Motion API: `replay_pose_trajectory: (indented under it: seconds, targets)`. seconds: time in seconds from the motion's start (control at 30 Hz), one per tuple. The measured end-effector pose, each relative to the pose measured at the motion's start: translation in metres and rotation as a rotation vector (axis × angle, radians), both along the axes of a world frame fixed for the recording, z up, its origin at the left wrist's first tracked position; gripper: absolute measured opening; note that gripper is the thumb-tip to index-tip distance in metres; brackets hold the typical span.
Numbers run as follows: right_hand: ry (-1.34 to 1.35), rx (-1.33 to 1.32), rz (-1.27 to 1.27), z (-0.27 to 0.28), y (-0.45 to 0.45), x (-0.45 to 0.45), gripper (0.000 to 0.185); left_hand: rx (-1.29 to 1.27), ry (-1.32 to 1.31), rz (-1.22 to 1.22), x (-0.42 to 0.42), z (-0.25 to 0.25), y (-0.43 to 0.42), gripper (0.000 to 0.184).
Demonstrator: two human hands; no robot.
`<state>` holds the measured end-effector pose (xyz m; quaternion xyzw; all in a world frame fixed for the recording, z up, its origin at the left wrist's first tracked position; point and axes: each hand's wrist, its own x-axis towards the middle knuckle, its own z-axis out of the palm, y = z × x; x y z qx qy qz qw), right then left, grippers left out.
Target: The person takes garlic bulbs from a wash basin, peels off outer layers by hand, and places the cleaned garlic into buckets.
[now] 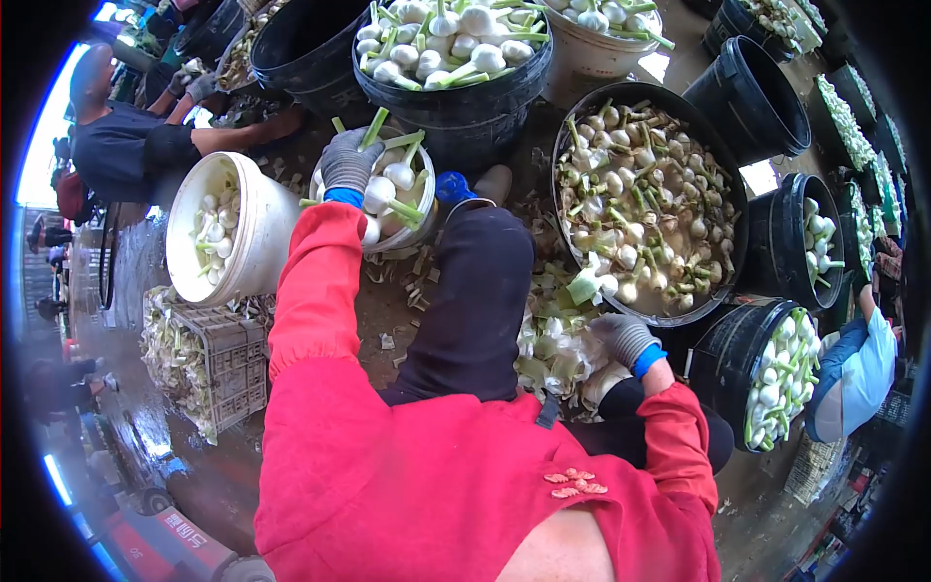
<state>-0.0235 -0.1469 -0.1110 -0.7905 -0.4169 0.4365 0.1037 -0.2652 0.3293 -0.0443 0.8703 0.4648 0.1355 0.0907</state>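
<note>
My left hand, in a grey knit glove, is over a white bucket of garlic bulbs. Its fingers are closed around a garlic bulb whose green stem sticks out above them; the bulb itself is hidden. Other trimmed white bulbs lie just beside this hand. My right hand, gloved the same way, is low by my right leg, above a heap of garlic peelings. Its fingers look curled, and what they hold, if anything, is hidden. Close above it is the wide black tub of unpeeled garlic in murky water.
A tilted white bucket holds some bulbs at left, above a crate of peelings. Full black buckets stand ahead and at right. Another black bucket leans behind the tub. Co-workers sit at left and far right.
</note>
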Motion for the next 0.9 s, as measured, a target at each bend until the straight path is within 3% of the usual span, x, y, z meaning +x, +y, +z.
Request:
replay_pose_trajectory:
  seconds: [0.03, 0.13, 0.2, 0.27, 0.33, 0.4, 0.43, 0.47, 0.5, 0.53, 0.6, 0.67, 0.7, 0.73, 0.8, 0.87, 0.9]
  targets:
    - [-0.015, -0.06, -0.023, -0.001, 0.003, -0.003, 0.028, 0.022, 0.066, -0.032, 0.002, -0.006, 0.003, 0.038]
    - [-0.257, 0.33, -0.09, -0.02, 0.008, -0.004, 0.041, 0.112, 0.382, -0.104, 0.012, -0.032, -0.002, 0.042]
    - [-0.266, 0.1, -0.172, -0.015, 0.03, 0.002, 0.056, 0.111, 0.462, -0.1, 0.024, -0.04, -0.005, 0.043]
    - [-0.397, 0.092, -0.215, -0.026, 0.044, -0.004, 0.062, 0.141, 0.453, -0.117, 0.025, -0.054, 0.004, 0.043]
    - [-0.469, -0.051, -0.097, -0.061, 0.048, -0.032, 0.064, 0.11, 0.512, -0.127, 0.028, -0.034, -0.005, 0.042]
    - [-0.471, -0.155, 0.03, -0.042, 0.053, -0.054, 0.063, 0.143, 0.607, -0.393, 0.023, -0.056, 0.029, 0.038]
    - [-0.48, -0.048, -0.017, -0.044, 0.048, -0.056, 0.06, 0.179, 0.244, -0.519, 0.018, -0.052, 0.028, 0.034]
    - [-0.48, -0.046, 0.006, -0.038, 0.048, -0.051, 0.058, 0.076, 0.264, -0.493, 0.026, -0.037, 0.024, 0.033]
    - [-0.44, -0.044, 0.054, -0.04, 0.047, -0.044, 0.056, -0.27, 0.027, -0.364, 0.054, 0.007, -0.006, 0.035]
    - [-0.478, -0.048, 0.118, -0.027, 0.045, -0.042, 0.054, -0.169, -0.255, -0.411, 0.06, -0.014, 0.005, 0.04]
    - [-0.37, -0.069, 0.213, -0.031, 0.044, -0.04, 0.047, -0.612, -0.551, -0.424, 0.102, 0.051, -0.052, 0.038]
    - [0.103, -0.199, 0.242, -0.008, 0.047, -0.05, 0.044, -0.748, -0.821, -0.638, 0.138, 0.087, -0.095, 0.034]
    - [0.113, -0.187, 0.305, -0.017, 0.046, -0.057, 0.045, -0.942, -0.943, -0.588, 0.157, 0.111, -0.126, 0.033]
    - [0.124, -0.175, 0.365, -0.027, 0.045, -0.063, 0.046, -0.906, -0.911, -0.671, 0.173, 0.118, -0.145, 0.034]
    - [0.051, -0.029, 0.036, -0.019, 0.044, -0.062, 0.044, -0.843, -0.838, -0.834, 0.203, 0.121, -0.171, 0.038]
    - [-0.11, 0.218, -0.289, -0.031, 0.043, -0.044, 0.044, -1.232, -1.023, -0.884, 0.229, 0.103, -0.187, 0.037]
    - [-0.249, 0.232, -0.297, -0.025, 0.044, -0.031, 0.049, -1.114, -0.952, -0.899, 0.231, 0.092, -0.195, 0.036]
